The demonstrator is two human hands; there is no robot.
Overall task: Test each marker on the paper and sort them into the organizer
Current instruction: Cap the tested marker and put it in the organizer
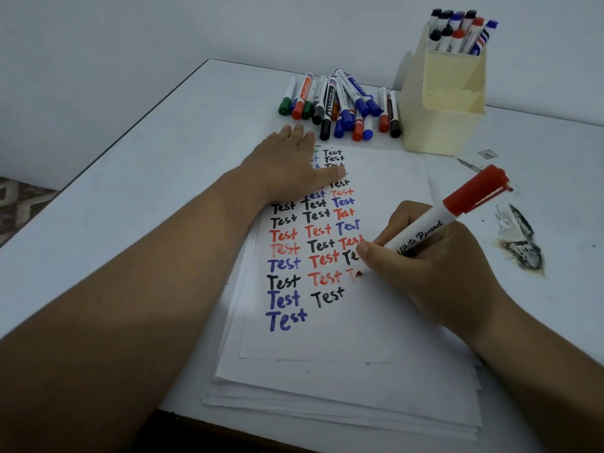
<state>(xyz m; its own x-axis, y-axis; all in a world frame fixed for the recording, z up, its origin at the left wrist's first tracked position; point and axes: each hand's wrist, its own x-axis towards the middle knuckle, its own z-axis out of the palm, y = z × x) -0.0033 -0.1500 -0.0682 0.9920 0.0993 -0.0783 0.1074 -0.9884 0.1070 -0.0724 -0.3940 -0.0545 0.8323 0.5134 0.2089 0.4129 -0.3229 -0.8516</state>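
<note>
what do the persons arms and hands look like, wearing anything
Both arms are bare from the bottom edge of the picture to the fingertips: no sleeves, gloves, watch or bracelet show. The left hand and right hand carry no rings that can be seen, and the visible fingernails look short and unpainted. No marker stains on the hands can be made out in this dim light.

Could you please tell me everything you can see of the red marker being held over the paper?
The red marker has a white barrel printed "White Board" in black script, and its red cap sits posted on the raised back end. The right hand grips it in a writing hold, tilted up and to the right. Its red tip touches the paper in the third column, partway through a fresh red "Test".
</note>
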